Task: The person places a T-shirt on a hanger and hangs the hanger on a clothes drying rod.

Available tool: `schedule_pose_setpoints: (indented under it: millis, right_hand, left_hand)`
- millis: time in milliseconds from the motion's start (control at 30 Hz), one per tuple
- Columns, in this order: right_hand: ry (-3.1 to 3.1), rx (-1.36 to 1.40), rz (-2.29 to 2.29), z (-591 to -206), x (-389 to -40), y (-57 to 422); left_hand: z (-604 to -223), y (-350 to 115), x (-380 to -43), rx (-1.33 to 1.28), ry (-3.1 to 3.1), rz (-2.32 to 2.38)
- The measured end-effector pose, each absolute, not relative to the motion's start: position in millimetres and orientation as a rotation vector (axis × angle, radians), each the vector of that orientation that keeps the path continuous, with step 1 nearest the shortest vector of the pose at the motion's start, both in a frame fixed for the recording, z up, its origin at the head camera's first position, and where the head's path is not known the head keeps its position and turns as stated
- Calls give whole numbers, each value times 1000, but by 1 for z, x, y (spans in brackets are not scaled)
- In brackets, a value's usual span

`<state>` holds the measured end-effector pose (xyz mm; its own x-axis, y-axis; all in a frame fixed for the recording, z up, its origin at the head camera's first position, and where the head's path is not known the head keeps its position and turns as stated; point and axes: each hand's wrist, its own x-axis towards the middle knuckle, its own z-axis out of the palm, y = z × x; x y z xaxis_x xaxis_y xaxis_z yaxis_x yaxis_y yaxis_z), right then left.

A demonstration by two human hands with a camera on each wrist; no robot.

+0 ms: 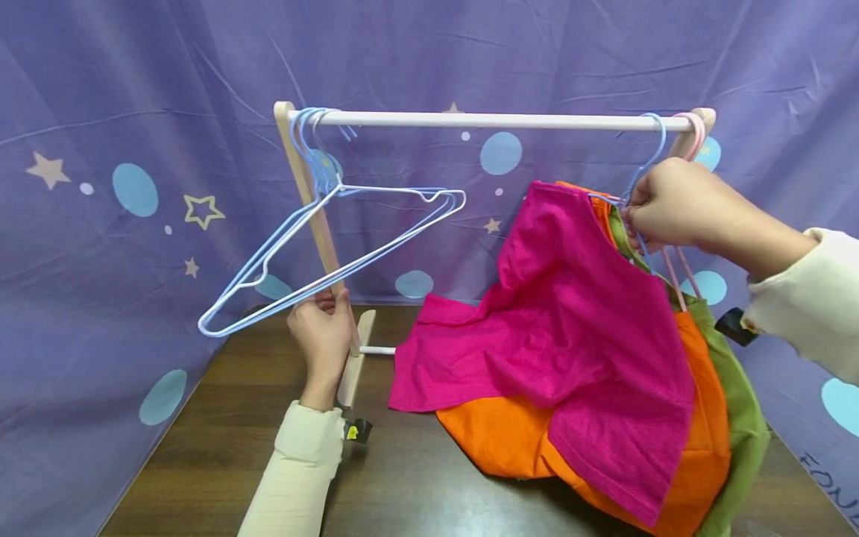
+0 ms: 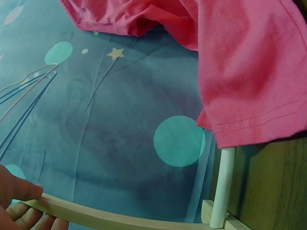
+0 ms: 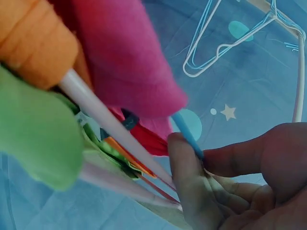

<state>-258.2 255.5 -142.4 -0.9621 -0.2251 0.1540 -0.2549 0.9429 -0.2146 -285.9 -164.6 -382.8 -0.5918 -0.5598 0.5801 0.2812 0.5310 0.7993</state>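
My right hand (image 1: 681, 205) pinches a blue hanger (image 1: 649, 160) just below its hook, which sits over the white rail (image 1: 483, 120) at the right. From that hanger hangs a magenta shirt (image 1: 577, 321). Behind it are an orange garment (image 1: 705, 403) and a green garment (image 1: 738, 418), with pink hangers (image 3: 105, 122) showing beside the hand in the right wrist view. Low on the left, my left hand (image 1: 322, 335) grips the wooden upright (image 1: 312, 186) of the rack, thumb and fingers round it, also seen in the left wrist view.
Several bare blue and white hangers (image 1: 335, 276) hang at the rail's left end, above the left hand. The rack's wooden foot (image 1: 356, 362) stands on the brown table (image 1: 403, 462). A purple curtain (image 1: 416, 60) with stars and dots is behind.
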Motion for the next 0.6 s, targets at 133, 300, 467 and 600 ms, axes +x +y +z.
schedule_pose_setpoints:
  millis: [133, 300, 467, 600]
  right_hand:
    - [-2929, 333, 208, -139, -253, 257]
    - [-2863, 315, 118, -137, -249, 256]
    - [-2817, 352, 79, -137, -248, 250]
    - [-2790, 369, 92, -136, -246, 242]
  left_hand:
    - [-381, -164, -286, 242, -1888, -1181]
    - [-380, -164, -286, 256, -1910, -1157]
    - [-382, -164, -287, 244, -1894, -1166]
    - [-383, -164, -286, 249, -1877, -1184]
